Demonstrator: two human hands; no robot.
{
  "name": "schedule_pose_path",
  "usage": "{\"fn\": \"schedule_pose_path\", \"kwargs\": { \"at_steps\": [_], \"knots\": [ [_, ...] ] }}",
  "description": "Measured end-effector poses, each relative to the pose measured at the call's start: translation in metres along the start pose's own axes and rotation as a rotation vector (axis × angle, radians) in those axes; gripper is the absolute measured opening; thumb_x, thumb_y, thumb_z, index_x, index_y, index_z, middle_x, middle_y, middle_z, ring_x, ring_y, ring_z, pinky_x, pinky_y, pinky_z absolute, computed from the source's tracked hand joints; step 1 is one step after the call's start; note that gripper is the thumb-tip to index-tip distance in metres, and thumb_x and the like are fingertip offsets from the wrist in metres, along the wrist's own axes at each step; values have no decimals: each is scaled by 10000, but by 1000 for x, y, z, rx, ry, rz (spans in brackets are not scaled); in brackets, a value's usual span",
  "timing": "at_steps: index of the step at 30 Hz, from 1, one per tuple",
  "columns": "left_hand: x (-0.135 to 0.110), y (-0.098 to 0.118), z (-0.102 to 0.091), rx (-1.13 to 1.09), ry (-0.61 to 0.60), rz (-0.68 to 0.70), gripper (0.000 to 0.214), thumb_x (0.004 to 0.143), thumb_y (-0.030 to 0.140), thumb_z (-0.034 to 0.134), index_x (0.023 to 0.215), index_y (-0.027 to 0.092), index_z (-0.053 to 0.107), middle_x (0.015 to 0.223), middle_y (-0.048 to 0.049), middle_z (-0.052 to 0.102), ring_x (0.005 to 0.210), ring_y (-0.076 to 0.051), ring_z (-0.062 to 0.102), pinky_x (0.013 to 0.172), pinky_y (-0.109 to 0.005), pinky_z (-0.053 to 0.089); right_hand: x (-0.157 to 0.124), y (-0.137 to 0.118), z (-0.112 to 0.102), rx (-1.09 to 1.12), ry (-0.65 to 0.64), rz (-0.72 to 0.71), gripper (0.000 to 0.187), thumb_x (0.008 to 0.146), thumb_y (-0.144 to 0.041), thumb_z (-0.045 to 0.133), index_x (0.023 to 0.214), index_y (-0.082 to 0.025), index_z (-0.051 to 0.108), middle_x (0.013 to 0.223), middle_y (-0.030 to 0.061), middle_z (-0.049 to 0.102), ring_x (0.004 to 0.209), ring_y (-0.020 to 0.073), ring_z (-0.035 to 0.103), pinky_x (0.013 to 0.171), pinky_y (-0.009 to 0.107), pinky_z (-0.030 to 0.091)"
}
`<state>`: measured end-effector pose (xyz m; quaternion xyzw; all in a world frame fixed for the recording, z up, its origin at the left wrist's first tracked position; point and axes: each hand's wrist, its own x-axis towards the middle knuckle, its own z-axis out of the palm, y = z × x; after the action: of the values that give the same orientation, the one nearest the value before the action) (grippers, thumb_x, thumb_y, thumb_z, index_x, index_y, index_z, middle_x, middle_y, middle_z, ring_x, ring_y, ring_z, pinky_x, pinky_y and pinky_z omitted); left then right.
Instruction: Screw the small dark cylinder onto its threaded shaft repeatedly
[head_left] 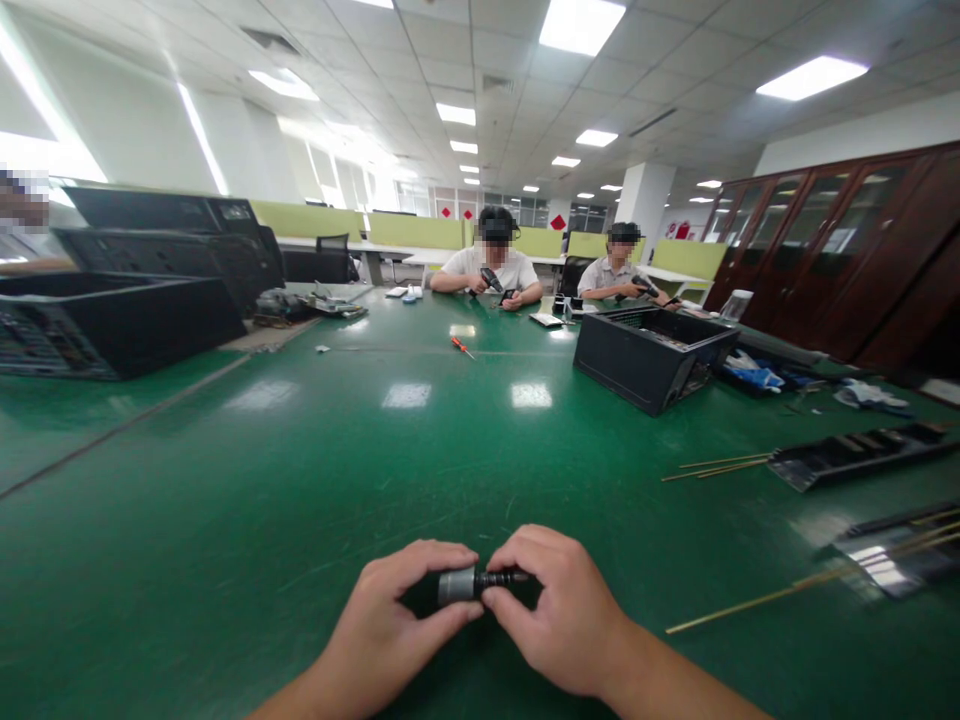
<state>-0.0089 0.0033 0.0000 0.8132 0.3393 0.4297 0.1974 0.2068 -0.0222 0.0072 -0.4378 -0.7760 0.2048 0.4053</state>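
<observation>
Both my hands meet low in the middle of the view over the green table (315,480). My left hand (390,630) is closed around a small dark cylindrical tool (459,584) with a grey metal collar. My right hand (566,610) pinches the thin black tip that sticks out of the collar's right end. Most of the tool's body is hidden inside my left fist.
A black computer case (649,355) lies right of centre. More black cases (112,320) are stacked at the left. Black panels (862,455) and thin wooden sticks (750,600) lie at the right. A red-handled screwdriver (461,346) lies far ahead. Two people sit working at the table's far end.
</observation>
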Motion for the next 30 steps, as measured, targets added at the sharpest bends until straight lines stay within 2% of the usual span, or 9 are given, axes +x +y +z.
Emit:
{"fn": "schedule_pose_path", "kwargs": {
  "at_steps": [20, 30],
  "knots": [
    [2, 2, -2, 17, 59, 4, 290, 738, 256, 840, 1001, 313, 733, 933, 61, 781, 842, -108, 746, 811, -129, 574, 0, -2, -2, -10, -6, 17, 32, 857, -213, 659, 889, -215, 655, 830, 5, 664, 795, 177, 604, 735, 295, 417],
    [4, 6, -3, 30, 90, -11, 254, 726, 283, 844, 964, 278, 756, 908, 16, 788, 810, -151, 756, 784, -186, 607, 1, -4, -5, 1, 5, 26, 27, 858, -201, 650, 883, -210, 645, 832, 6, 664, 797, 176, 608, 734, 289, 421]
  ]
}}
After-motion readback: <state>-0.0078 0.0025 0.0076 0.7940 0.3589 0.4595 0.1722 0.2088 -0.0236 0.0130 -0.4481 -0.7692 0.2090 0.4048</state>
